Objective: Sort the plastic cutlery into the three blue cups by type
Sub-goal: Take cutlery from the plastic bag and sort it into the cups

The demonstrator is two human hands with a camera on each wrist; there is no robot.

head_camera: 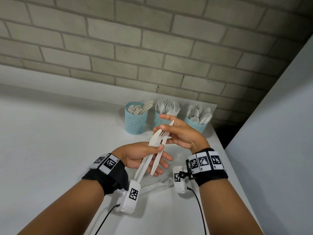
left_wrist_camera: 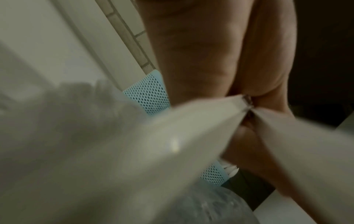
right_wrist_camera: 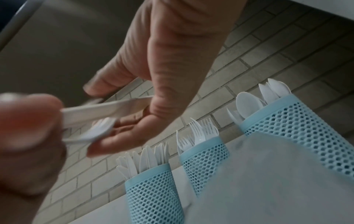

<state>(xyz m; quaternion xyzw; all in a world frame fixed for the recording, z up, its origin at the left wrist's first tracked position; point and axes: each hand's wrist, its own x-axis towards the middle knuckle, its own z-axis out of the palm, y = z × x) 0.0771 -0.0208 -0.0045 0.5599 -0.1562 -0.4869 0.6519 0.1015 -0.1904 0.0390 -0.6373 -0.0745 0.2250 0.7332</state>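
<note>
Three blue mesh cups stand in a row at the back of the white table [head_camera: 67, 133]: the knife cup [head_camera: 135, 122] on the left, the fork cup [head_camera: 160, 122] in the middle, the spoon cup [head_camera: 197, 126] on the right. My left hand [head_camera: 160, 154] holds a small bunch of white cutlery above the table, its thumb pressed on a knife [head_camera: 155, 139], with a fork [head_camera: 163, 133] beside it. My right hand [head_camera: 166, 129] pinches the upper end of a slim white piece [head_camera: 171, 123] from that bunch; its type is unclear. The right wrist view shows the knife [right_wrist_camera: 107, 106] and fork head [right_wrist_camera: 101, 128] among my fingers.
A crumpled clear plastic bag [head_camera: 157, 184] lies on the table under my hands. A brick wall [head_camera: 152, 56] runs close behind the cups. The table's right edge [head_camera: 235, 173] meets a grey panel [head_camera: 279, 133]. The left wrist view is mostly blurred cutlery [left_wrist_camera: 153, 144] and palm.
</note>
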